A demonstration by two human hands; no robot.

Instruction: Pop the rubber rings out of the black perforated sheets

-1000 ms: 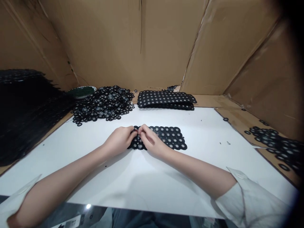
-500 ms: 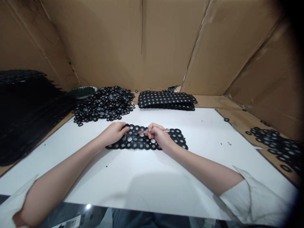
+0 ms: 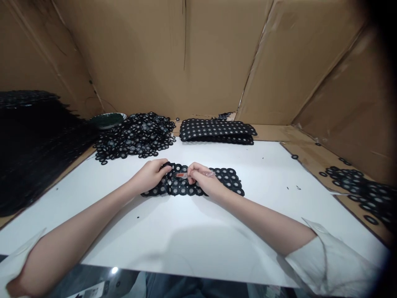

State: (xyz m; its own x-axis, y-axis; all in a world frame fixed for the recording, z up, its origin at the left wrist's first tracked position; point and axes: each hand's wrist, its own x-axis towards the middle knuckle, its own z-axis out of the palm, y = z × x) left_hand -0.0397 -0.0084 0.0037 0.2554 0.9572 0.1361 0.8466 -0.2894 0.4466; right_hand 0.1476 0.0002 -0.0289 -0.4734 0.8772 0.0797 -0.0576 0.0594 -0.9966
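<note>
Far left, a tall dark stack (image 3: 34,157), its make-up too dim to read, stands off the white board (image 3: 211,244). Beside it a pale-rimmed bowl (image 3: 108,119) with dark green contents, then a loose heap of black rings (image 3: 136,136) on the board's back corner, probably put there to be within reach yet out of the working space. Left hand (image 3: 149,174) next: fingers nearly closed, thumb and forefinger pinching the upper edge of a black ring sheet (image 3: 186,190) near its left end. The sheet lies mid-board, directly before the person, buckled slightly near that hand; the grip seems meant to steady it. Right of this, a slim tool (image 3: 182,175), reddish towards its left end, clear at the other, lies level above the sheet. Right hand (image 3: 200,176) curls round its middle, fingertips gathered, much like a pen grip, presumably for fine control; whether the tip touches the sheet, cannot tell. Behind, a folded ring sheet (image 3: 217,129) rests at the board's back edge. Far right, scattered rings (image 3: 366,189) lie on cardboard, apart from the sheet.
</note>
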